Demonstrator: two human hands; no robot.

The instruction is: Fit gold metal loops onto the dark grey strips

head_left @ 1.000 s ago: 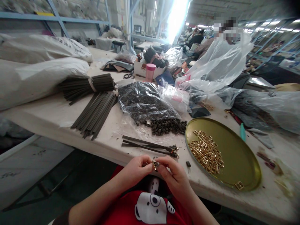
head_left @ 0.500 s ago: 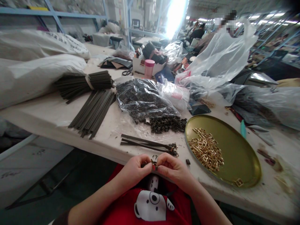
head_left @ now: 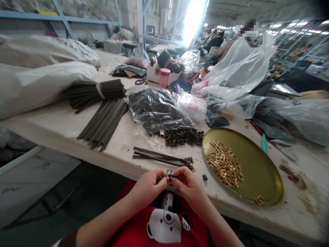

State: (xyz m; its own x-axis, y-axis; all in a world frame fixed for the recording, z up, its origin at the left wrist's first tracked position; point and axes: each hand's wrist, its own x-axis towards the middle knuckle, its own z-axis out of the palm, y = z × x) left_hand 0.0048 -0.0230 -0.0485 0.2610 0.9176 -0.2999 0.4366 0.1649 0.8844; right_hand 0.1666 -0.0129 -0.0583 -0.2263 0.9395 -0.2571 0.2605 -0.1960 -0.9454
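My left hand (head_left: pixel 149 187) and my right hand (head_left: pixel 187 185) meet at the near table edge, both pinched on a small metal buckle with a dark strap end (head_left: pixel 169 177) between their fingertips. Just beyond them lie a few dark straps with buckles fitted (head_left: pixel 161 158). To the right sits a round gold tray (head_left: pixel 259 171) holding a heap of gold buckles (head_left: pixel 224 166). A small dark loop (head_left: pixel 205 177) lies beside the tray.
A pile of dark loops (head_left: pixel 183 136) spills from a clear bag (head_left: pixel 156 109). Loose dark strips (head_left: pixel 104 123) and a tied bundle (head_left: pixel 95 92) lie left. White sacks (head_left: pixel 38 82), plastic bags (head_left: pixel 239 72), a pink cup (head_left: pixel 164 78) and a phone (head_left: pixel 218 121) crowd the far table.
Both hands stay pinched together on the buckle piece; the fingers shifted slightly as they work it. The view wobbled a little.
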